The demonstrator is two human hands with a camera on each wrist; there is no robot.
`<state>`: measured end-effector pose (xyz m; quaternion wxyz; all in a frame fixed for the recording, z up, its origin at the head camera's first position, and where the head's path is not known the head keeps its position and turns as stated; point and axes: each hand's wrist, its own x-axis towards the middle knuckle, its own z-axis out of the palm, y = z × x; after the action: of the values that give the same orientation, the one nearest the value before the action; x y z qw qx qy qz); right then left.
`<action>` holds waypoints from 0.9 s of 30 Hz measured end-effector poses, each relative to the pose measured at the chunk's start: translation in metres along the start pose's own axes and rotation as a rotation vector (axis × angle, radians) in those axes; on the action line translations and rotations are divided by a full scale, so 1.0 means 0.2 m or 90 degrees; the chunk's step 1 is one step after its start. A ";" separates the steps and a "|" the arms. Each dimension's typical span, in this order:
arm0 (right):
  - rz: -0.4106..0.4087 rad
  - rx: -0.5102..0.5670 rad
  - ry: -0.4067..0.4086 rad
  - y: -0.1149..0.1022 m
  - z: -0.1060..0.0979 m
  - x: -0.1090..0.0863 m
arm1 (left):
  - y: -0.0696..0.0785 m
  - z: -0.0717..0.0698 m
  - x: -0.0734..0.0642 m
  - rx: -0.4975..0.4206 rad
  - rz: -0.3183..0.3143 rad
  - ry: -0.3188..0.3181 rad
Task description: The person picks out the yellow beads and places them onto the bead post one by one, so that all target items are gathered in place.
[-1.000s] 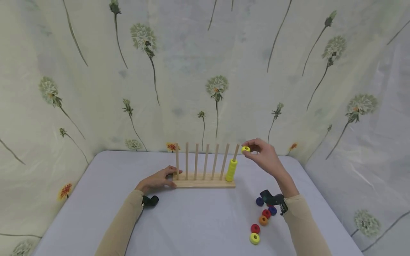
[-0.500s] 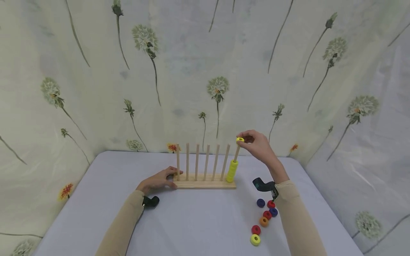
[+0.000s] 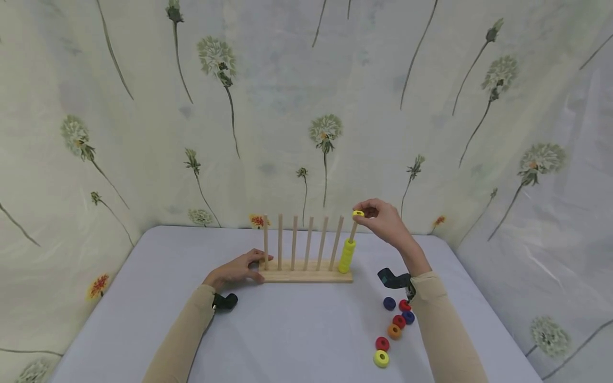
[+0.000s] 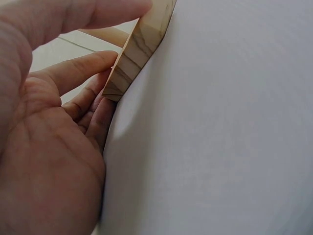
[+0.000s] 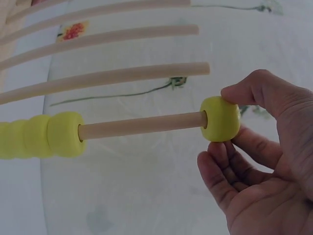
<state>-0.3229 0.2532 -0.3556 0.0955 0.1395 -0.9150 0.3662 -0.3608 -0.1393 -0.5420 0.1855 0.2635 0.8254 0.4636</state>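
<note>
A wooden peg rack [image 3: 306,275] with a row of upright dowels stands on the table. My left hand [image 3: 238,267] grips its left end; in the left wrist view the thumb and fingers lie around the wooden base [image 4: 132,61]. My right hand [image 3: 387,223] pinches a yellow bead [image 5: 220,119] between thumb and fingers at the top of the rightmost dowel [image 5: 142,126]. The dowel's tip sits inside the bead's hole. Lower on that dowel is a stack of yellow beads [image 3: 347,256], with bare wood between stack and pinched bead. The other dowels carry no beads.
Loose beads lie on the table [image 3: 297,335] by the right forearm: a yellow one [image 3: 381,359], an orange one [image 3: 394,332], two blue and several red ones [image 3: 382,343]. A dandelion-print cloth [image 3: 268,133] hangs behind the table.
My right hand has moved left and up with the yellow bead, from beside the rightmost dowel onto its tip, then slightly down. The left hand has kept its hold on the rack.
</note>
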 end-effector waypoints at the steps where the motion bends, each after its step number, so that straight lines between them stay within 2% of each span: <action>1: -0.001 0.000 0.000 0.00 0.00 0.00 | 0.00 0.00 0.00 0.002 0.003 -0.001; 7: -0.010 0.000 0.001 0.02 0.01 0.00 | 0.00 0.00 0.00 0.003 0.013 -0.004; 16: -0.023 0.028 0.021 0.04 0.00 -0.01 | 0.00 0.00 0.00 -0.005 -0.008 0.002; 21: -0.028 0.040 0.038 0.05 -0.04 -0.05 | 0.00 0.00 0.00 -0.008 -0.012 0.000; 27: -0.030 0.073 0.024 0.05 -0.07 -0.14 | -0.01 0.00 0.01 -0.025 -0.022 0.003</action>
<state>-0.2985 0.2760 -0.3599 0.1129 0.1591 -0.8871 0.4182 -0.3628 -0.1380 -0.5443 0.1966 0.2443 0.8209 0.4773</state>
